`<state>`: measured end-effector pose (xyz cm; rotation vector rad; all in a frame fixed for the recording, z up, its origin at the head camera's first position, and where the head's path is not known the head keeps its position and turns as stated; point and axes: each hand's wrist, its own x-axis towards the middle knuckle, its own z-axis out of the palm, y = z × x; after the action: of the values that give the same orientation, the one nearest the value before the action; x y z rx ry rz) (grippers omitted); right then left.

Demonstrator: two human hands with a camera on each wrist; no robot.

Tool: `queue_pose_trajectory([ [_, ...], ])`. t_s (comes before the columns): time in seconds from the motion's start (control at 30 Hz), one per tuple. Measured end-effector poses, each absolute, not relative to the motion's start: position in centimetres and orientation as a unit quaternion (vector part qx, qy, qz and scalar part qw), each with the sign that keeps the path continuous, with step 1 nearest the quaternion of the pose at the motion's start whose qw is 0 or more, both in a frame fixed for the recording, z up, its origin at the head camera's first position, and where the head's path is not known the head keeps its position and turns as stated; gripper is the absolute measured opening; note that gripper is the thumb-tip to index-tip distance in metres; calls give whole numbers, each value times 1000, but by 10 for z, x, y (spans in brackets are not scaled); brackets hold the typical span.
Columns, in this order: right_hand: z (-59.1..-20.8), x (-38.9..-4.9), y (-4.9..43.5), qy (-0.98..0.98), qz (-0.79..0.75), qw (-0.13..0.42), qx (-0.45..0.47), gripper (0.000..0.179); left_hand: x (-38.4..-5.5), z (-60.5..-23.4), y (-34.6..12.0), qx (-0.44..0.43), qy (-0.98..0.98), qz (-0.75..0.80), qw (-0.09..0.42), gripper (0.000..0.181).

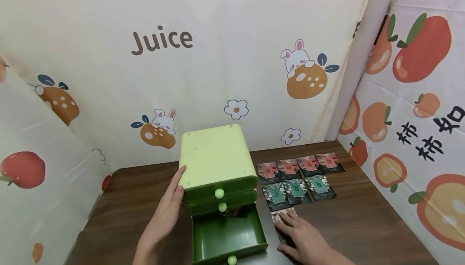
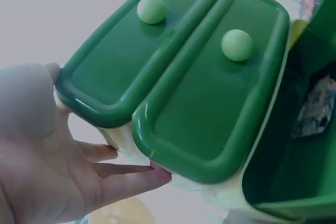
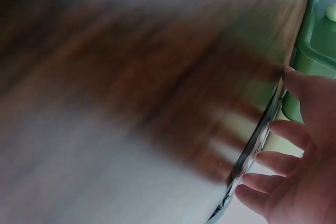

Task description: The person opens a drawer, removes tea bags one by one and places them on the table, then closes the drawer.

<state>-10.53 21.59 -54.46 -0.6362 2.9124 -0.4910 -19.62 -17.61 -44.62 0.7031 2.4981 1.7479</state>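
A small drawer box (image 1: 216, 156) with a pale yellow-green top and green drawers stands on the table. Its bottom drawer (image 1: 229, 234) is pulled out, and a dark flat packet (image 2: 317, 106) lies towards the back of it. The two upper drawers are closed. My left hand (image 1: 168, 212) rests along the box's left side, fingers extended against it, as the left wrist view also shows. To the right of the open drawer, my right hand (image 1: 303, 236) lays its fingers on a flat sachet (image 1: 282, 213) on the table, covering part of it.
Beyond the right hand lie a row of several red-labelled sachets (image 1: 308, 165) and a row of three green-labelled ones (image 1: 298, 190), right of the box. A fruit-print curtain (image 1: 218, 67) hangs behind the wooden table (image 1: 141, 194), with printed cloth on both sides.
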Motion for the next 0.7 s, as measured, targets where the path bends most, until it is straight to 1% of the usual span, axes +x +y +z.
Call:
queue_pose_trajectory([
  [0.07, -542, -104, 215, 963, -162, 45, -208, 61, -196, -444, -178, 234, 794, 561, 17, 49],
  [0.13, -536, -102, 213, 966, -157, 18, -207, 53, -197, -443, -180, 249, 780, 572, 38, 50],
  [0.2, -528, -102, 210, 964, -154, -23, -213, 42, -197, -442, -182, 259, 767, 584, 62, 51],
  [0.27, -516, -105, 203, 957, -155, -78, -231, 32, -198, -439, -183, 266, 752, 597, 84, 52],
  [0.33, -503, -109, 193, 945, -156, -128, -259, 25, -198, -438, -184, 268, 751, 596, 92, 52],
  [0.4, -490, -115, 179, 928, -168, -151, -296, 18, -198, -437, -183, 268, 756, 590, 92, 52],
  [0.43, -485, -118, 170, 920, -171, -153, -319, 16, -198, -436, -183, 267, 759, 587, 91, 52],
  [0.5, -477, -124, 150, 905, -175, -128, -366, 14, -197, -435, -183, 265, 765, 580, 85, 52],
  [0.6, -477, -136, 119, 892, -160, -58, -419, 16, -195, -434, -183, 256, 768, 582, 83, 52],
  [0.7, -485, -147, 95, 899, -120, 9, -421, 24, -194, -434, -181, 255, 758, 594, 90, 52],
])
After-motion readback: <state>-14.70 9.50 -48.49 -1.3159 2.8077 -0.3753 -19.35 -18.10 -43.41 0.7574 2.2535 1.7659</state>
